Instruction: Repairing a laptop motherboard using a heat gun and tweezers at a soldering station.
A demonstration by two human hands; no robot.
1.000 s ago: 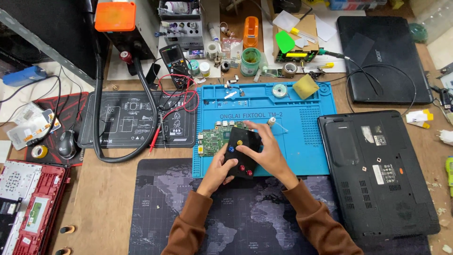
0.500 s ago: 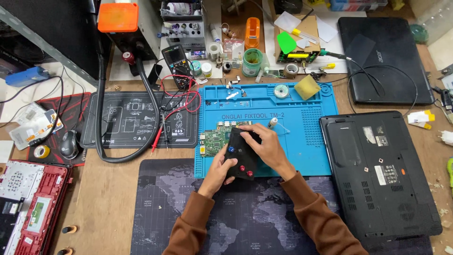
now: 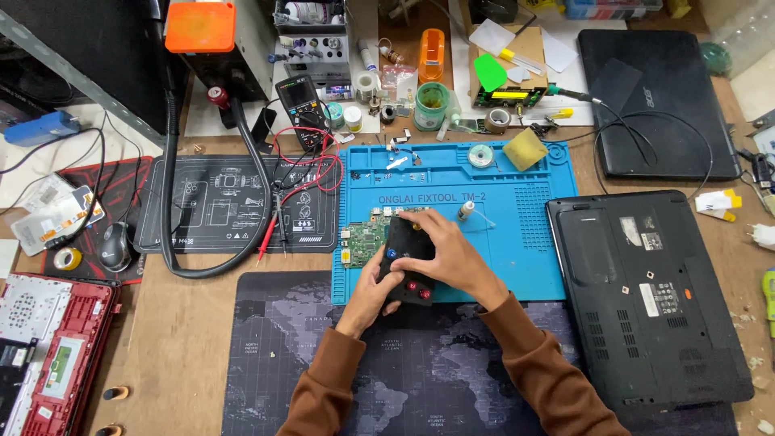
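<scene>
Two hands grip one small black device with red and blue knobs (image 3: 406, 262) over the blue repair mat (image 3: 517, 234) — right hand (image 3: 448, 254) clasped across its top, left hand (image 3: 373, 292) cupping beneath; green circuit board (image 3: 363, 238) just left.
</scene>
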